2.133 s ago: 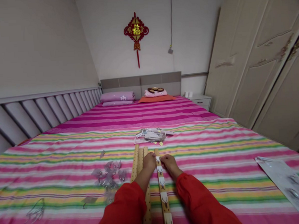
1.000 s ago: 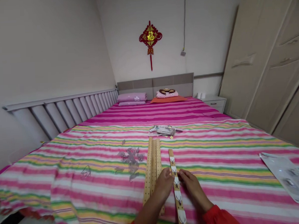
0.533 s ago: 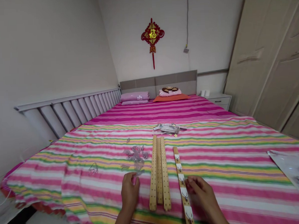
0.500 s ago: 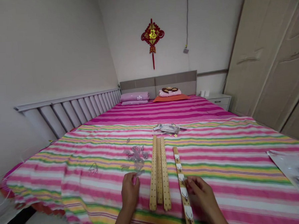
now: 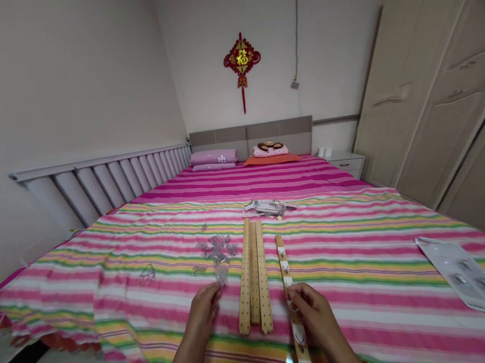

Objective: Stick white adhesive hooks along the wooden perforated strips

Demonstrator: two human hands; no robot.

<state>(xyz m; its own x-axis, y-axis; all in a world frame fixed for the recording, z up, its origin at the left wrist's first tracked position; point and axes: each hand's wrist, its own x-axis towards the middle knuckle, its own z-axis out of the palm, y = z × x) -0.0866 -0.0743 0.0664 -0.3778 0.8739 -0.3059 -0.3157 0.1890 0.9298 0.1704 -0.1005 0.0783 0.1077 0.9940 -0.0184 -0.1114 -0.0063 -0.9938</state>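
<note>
My left hand (image 5: pixel 204 311) is closed, its thumb and fingertips pinched at the lower edge of a small clear plastic bag (image 5: pixel 222 273). More such bags (image 5: pixel 218 248) lie heaped just beyond it. My right hand (image 5: pixel 314 310) bends over a narrow wooden strip (image 5: pixel 279 242) that carries several white hooks (image 5: pixel 300 334) in a row. Its thumb and fingers are pressed together on one hook near the strip's middle, partly covering it. Between my hands, three longer wooden strips (image 5: pixel 264 288) with rows of holes lie side by side.
A striped cloth (image 5: pixel 377 272) covers the bed's near part. Further back lies a clear package (image 5: pixel 270 207); to the right, a flat clear pack (image 5: pixel 454 268) with shiny parts. Thin tangled wire (image 5: pixel 147 274) lies at left. A rail (image 5: pixel 103 170) runs along the bed's left side.
My left hand's fingers have closed at the edge of the small bag. My right hand has shifted slightly along the hook strip. The whole view has turned a little to the right.
</note>
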